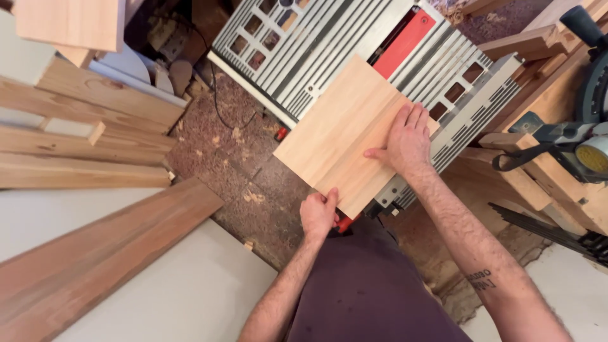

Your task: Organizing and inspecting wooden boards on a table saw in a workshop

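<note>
**Board on the saw, both hands on it**

The pale wood panel (345, 136) lies flat on the table saw (354, 57), just short of the red insert (403, 43). The left hand (318, 213) pinches its near corner; the right hand (406, 140) presses flat, fingers spread, closed on nothing. That palm sits in line with the insert, so a slip could carry it forward. Planks (82, 145) crowd left of the saw, a mitre saw (586, 133) right.

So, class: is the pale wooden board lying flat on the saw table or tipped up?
Flat. The board rests on the saw table, right hand spread on top, left hand gripping its near edge.
</note>
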